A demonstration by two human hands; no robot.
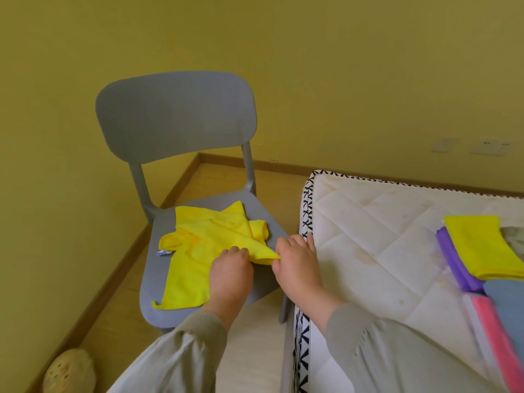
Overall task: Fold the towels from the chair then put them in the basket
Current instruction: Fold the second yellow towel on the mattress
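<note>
A crumpled yellow towel [204, 251] lies on the seat of a grey plastic chair [175, 117]. My left hand [231, 269] rests on the towel with its fingers curled into the cloth near the right edge. My right hand [295, 260] pinches the towel's right corner between thumb and fingers, just off the seat's edge beside the mattress. A folded yellow towel [479, 245] lies on a folded purple towel [459, 265] at the right of the mattress. No basket shows in view.
A white quilted mattress [382, 236] with a black-and-white patterned edge fills the right side. More folded cloth, grey [507, 299] and pink [499, 341], lies at its near right. A round beige object [69, 371] sits on the wooden floor at the bottom left. Yellow walls stand behind the chair.
</note>
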